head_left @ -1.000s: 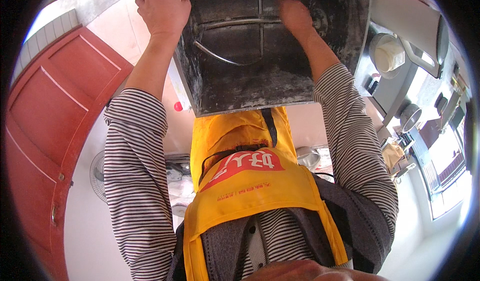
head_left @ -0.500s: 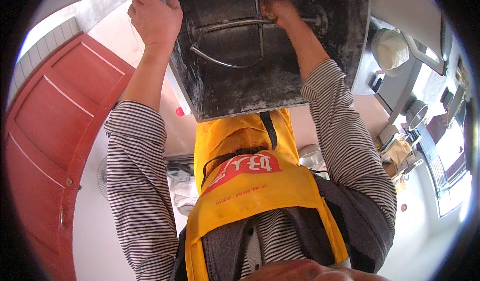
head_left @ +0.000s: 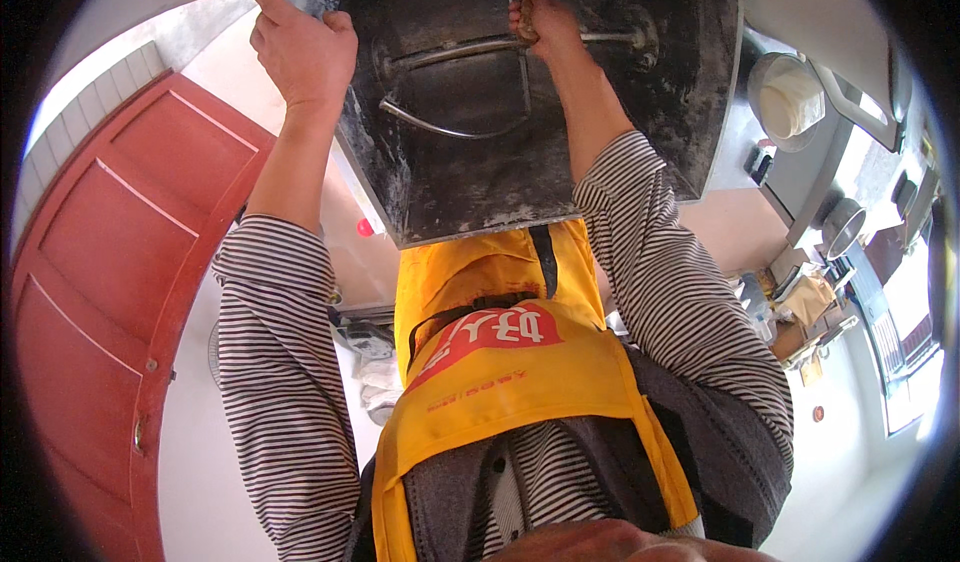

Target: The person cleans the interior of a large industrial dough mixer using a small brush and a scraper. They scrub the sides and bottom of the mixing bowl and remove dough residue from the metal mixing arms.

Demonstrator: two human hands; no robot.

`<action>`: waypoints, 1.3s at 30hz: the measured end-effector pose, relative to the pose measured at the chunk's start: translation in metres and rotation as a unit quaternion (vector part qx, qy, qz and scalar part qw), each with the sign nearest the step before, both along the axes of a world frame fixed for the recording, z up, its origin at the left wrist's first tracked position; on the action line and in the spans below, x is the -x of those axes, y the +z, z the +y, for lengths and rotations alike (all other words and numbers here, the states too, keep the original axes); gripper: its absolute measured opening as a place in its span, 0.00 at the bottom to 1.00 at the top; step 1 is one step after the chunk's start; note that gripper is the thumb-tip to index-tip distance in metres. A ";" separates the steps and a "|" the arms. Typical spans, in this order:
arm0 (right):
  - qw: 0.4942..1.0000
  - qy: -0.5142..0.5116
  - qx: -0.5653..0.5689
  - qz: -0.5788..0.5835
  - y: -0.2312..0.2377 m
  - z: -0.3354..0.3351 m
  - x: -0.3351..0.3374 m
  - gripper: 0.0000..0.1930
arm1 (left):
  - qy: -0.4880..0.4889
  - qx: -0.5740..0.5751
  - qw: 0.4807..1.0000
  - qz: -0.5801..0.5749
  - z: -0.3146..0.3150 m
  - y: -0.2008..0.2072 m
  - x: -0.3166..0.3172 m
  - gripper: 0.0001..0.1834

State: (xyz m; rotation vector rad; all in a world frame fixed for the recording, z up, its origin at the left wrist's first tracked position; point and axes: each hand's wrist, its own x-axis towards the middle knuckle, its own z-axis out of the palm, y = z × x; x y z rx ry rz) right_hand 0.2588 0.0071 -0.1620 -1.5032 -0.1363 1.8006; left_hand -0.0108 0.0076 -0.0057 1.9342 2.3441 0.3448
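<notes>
A dark metal mixing bin (head_left: 460,197) is in front of me, its inside smeared with whitish residue. Across it runs a shiny bent metal stirring rod (head_left: 450,54), with a curved arm below. My right hand (head_left: 550,24) reaches into the bin and is closed around a small brownish lump (head_left: 526,20) beside the upright part of the rod. Whether the lump is a scrubber or something else I cannot make out. At the bin's upper left corner, my left hand (head_left: 305,57) is curled over the rim, its fingertips partly hidden.
A red door (head_left: 130,262) stands at the left. On the right are a metal bowl (head_left: 785,97) with a pale container in it, a smaller metal pot (head_left: 843,224), and piled packages (head_left: 805,302). A yellow apron (head_left: 520,392) covers my front, below the bin.
My right hand has moved slightly left along the rod, with the brownish lump still in it. My left hand stays at the corner, almost unchanged.
</notes>
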 end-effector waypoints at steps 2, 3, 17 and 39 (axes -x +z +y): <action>0.999 0.028 -0.007 -0.022 0.001 0.001 -0.002 0.16 | -0.001 0.004 1.000 -0.001 -0.001 -0.001 0.003 0.42; 0.995 0.067 -0.010 -0.067 0.002 -0.003 -0.003 0.15 | -0.001 0.006 1.000 -0.002 -0.002 -0.002 0.004 0.42; 0.984 0.110 0.018 -0.137 -0.011 -0.001 -0.035 0.17 | 0.009 -0.028 1.000 0.001 -0.003 -0.007 0.005 0.39; 0.339 0.722 -0.092 -0.597 0.116 -0.038 -0.104 0.14 | 0.051 -0.033 0.998 -0.007 -0.007 0.004 -0.008 0.43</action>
